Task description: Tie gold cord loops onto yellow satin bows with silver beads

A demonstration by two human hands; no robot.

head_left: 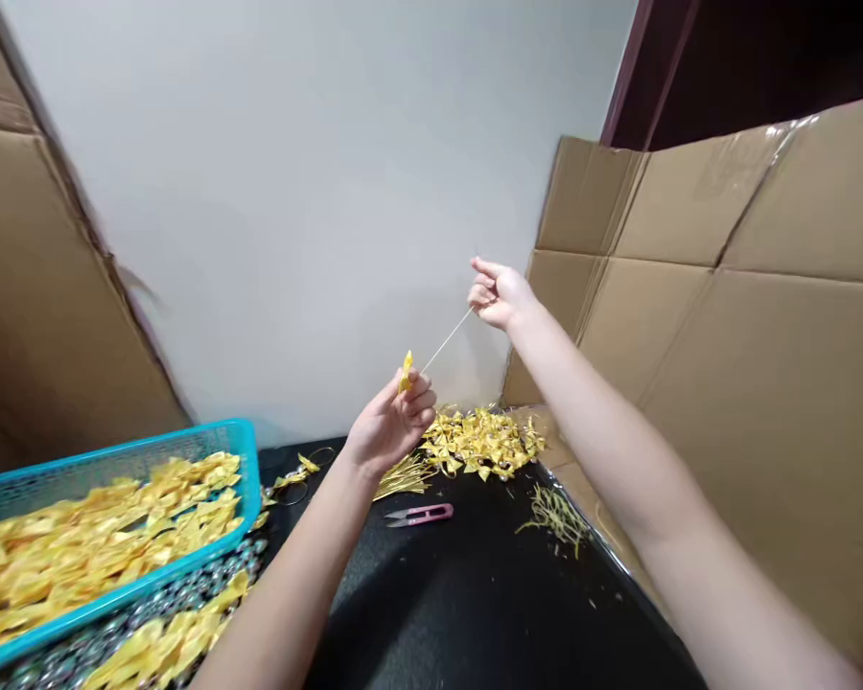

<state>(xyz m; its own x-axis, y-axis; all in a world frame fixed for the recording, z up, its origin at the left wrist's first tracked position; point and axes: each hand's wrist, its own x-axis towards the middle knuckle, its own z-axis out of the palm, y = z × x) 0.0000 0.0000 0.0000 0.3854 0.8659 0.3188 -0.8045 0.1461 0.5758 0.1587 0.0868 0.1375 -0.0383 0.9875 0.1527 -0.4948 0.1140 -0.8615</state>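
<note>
My left hand (pixel 395 422) is closed in a pinch on a small yellow ribbon bow (pixel 406 372), raised above the black tabletop. From the bow a thin pale thread (pixel 447 342) runs taut up and to the right. My right hand (pixel 500 293), higher up in front of the wall, is closed around the thread's other end. A faint thin tip shows above its fingers, too small to make out. Below the hands, pink-handled thread snips (pixel 431 515) lie on the table. Behind them is a bundle of yellow strands (pixel 405 476).
A blue basket (pixel 248 470) of yellow ribbon bows stands at left, among many shiny beads (pixel 220 567). More bows (pixel 179 637) lie in front. A heap of yellow bows with beads (pixel 483 441) sits at the back, thread scraps (pixel 557 516) at right. Cardboard walls (pixel 748 383) flank the table.
</note>
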